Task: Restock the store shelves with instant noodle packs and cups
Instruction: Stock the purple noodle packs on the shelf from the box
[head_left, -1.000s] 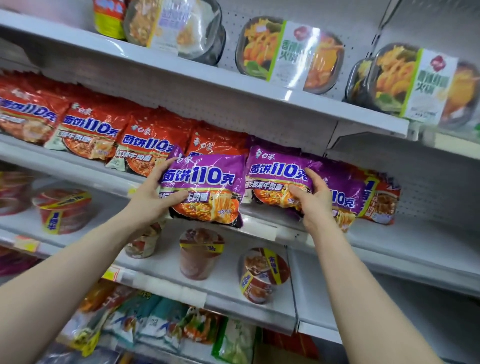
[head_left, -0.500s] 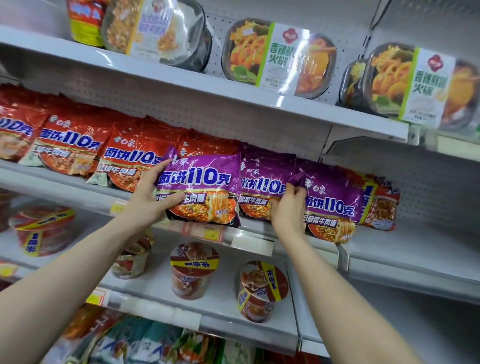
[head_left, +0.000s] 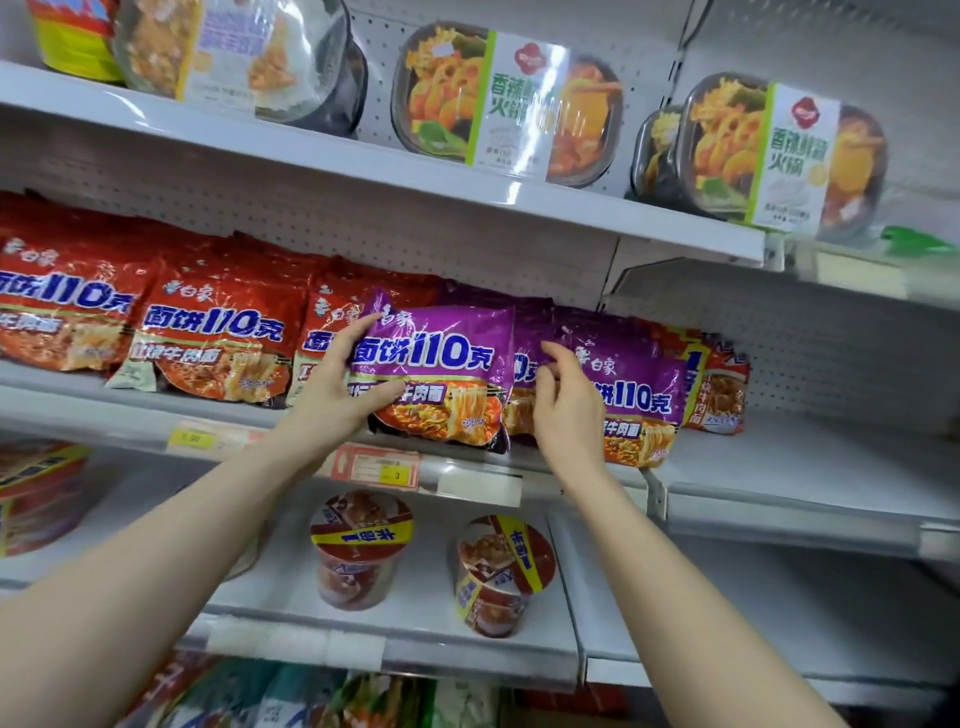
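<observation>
Head view: the left hand (head_left: 337, 395) is gripping a glossy purple plastic noodle pack (head_left: 441, 364) by its left edge, thumb across the face and fingers behind. It is propping the pack upright at the front of the white metal middle shelf (head_left: 805, 457), probably so the label faces out beside the red foil noodle packs (head_left: 218, 338). The right hand (head_left: 569, 410) is hovering with fingers loosely curled, holding nothing, in front of a second purple pack (head_left: 634, 395) just beside the first, seemingly readying to square the row; whether it is touching, I cannot tell.
</observation>
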